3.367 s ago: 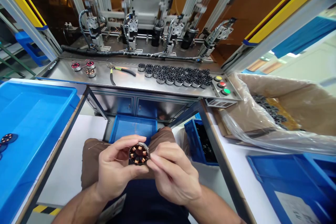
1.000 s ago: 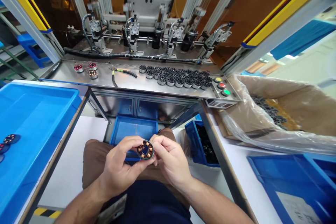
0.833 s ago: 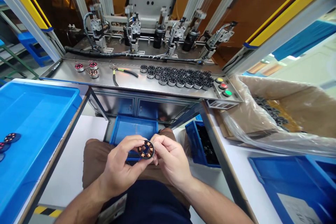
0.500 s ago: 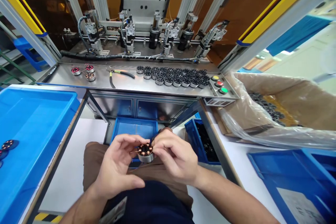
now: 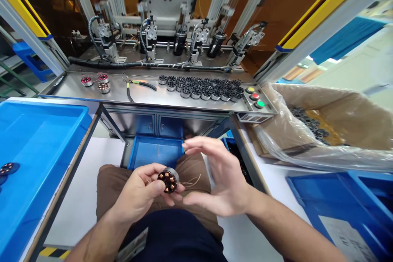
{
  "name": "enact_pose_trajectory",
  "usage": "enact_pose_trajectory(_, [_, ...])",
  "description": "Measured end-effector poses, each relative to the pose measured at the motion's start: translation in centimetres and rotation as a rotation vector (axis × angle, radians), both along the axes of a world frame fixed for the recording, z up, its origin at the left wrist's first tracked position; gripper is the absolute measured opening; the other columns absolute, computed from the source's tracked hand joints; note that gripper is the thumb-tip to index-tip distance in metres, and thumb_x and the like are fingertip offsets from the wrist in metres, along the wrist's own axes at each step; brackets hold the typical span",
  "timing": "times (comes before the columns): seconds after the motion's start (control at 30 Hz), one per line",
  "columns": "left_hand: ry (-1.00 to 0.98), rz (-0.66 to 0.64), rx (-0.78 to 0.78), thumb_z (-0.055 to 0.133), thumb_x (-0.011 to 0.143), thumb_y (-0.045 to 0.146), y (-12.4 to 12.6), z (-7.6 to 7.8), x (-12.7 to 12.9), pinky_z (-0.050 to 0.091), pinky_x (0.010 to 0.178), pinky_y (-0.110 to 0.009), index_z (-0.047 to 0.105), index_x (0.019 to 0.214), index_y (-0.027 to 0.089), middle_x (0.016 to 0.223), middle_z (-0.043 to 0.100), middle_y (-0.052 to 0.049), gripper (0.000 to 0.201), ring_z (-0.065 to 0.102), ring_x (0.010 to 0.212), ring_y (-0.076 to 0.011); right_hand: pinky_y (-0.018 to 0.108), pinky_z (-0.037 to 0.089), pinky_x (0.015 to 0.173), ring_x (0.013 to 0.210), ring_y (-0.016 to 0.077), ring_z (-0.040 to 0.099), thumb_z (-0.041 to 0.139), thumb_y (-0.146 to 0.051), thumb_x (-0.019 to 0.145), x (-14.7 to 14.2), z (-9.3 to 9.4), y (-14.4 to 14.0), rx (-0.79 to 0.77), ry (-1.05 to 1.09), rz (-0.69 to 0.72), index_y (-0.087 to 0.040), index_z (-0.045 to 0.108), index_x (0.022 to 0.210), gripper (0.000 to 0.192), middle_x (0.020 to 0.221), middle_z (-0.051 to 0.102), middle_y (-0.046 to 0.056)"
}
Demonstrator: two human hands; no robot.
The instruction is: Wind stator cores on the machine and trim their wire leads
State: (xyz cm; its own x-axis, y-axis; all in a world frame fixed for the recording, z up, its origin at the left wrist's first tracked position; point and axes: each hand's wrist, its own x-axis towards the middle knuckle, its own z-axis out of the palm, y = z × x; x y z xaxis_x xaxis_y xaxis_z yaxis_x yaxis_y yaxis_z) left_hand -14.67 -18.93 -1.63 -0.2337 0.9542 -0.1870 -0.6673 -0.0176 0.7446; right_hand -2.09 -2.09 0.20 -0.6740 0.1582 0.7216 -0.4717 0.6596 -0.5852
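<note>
My left hand [image 5: 143, 192] grips a copper-wound motor stator [image 5: 168, 180] over my lap, thumb on its near side and fingers behind. The stator is tilted, so its ring of copper coils faces up toward me. Thin loose wire ends [image 5: 192, 181] stick out from its right side. Just right of the stator, my right hand [image 5: 219, 176] is open, thumb and fingers spread wide around the wire ends without visibly closing on them.
On the metal ledge lie wound stators [image 5: 103, 87], cutting pliers [image 5: 135, 86] and rows of black unwound stators [image 5: 202, 89], beside push buttons [image 5: 254, 97]. A blue tray [image 5: 46, 114] is at left; a plastic-lined carton [image 5: 346, 127] and blue bin [image 5: 337, 208] stand at right.
The stator has been tipped over in my left hand, its loose wires now pointing right. My right hand has let go and opened, moving slightly right.
</note>
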Motion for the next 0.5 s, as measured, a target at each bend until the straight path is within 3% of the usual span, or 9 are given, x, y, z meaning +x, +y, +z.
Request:
enact_pose_trajectory(0.07, [0.013, 0.014, 0.015, 0.082, 0.077, 0.039, 0.0, 0.0, 0.0, 0.058, 0.060, -0.018, 0.075, 0.094, 0.014, 0.079, 0.078, -0.009, 0.030, 0.074, 0.070, -0.0155, 0.043, 0.059, 0.087, 0.110, 0.0270, 0.062, 0.082, -0.038, 0.079, -0.2, 0.2, 0.1, -0.051, -0.029, 0.022, -0.022, 0.043, 0.143, 0.078, 0.122, 0.062, 0.016])
enact_pose_trajectory(0.17, [0.023, 0.035, 0.035, 0.082, 0.076, 0.037, 0.0, 0.1, 0.1, 0.058, 0.059, -0.017, 0.076, 0.094, 0.014, 0.079, 0.077, -0.008, 0.030, 0.072, 0.067, -0.0130, 0.034, 0.059, 0.077, 0.090, 0.0194, 0.066, 0.077, -0.031, 0.084, -0.5, 0.5, 0.0, 0.015, -0.069, 0.121, -0.019, 0.061, 0.123, 0.044, 0.099, 0.067, 0.010])
enact_pose_trajectory(0.3, [0.036, 0.035, 0.046, 0.081, 0.078, 0.036, -0.1, 0.0, 0.3, 0.058, 0.060, -0.019, 0.075, 0.095, 0.015, 0.076, 0.077, -0.006, 0.028, 0.073, 0.065, -0.0139, 0.030, 0.056, 0.065, 0.075, 0.0156, 0.065, 0.071, -0.026, 0.090, -0.8, 0.6, -0.4, 0.083, -0.037, 0.078, -0.018, 0.069, 0.105, 0.017, 0.085, 0.068, 0.007])
enact_pose_trajectory(0.4, [0.041, 0.067, 0.047, 0.082, 0.077, 0.035, -0.2, -0.3, 0.3, 0.057, 0.060, -0.019, 0.073, 0.095, 0.015, 0.076, 0.077, -0.005, 0.029, 0.074, 0.067, -0.0151, 0.030, 0.056, 0.063, 0.071, 0.0153, 0.065, 0.068, -0.018, 0.091, -0.6, 0.7, -0.8, 0.133, -0.012, 0.041, -0.017, 0.070, 0.100, 0.010, 0.079, 0.068, 0.006])
enact_pose_trajectory(0.5, [0.017, 0.126, 0.037, 0.084, 0.075, 0.029, -0.2, -0.5, 0.7, 0.057, 0.059, -0.019, 0.070, 0.092, 0.016, 0.074, 0.076, -0.003, 0.026, 0.074, 0.066, -0.0151, 0.029, 0.057, 0.064, 0.072, 0.0161, 0.067, 0.065, -0.010, 0.090, -0.1, 1.2, -1.3, 0.171, -0.056, -0.002, -0.018, 0.071, 0.101, 0.015, 0.081, 0.070, 0.007])
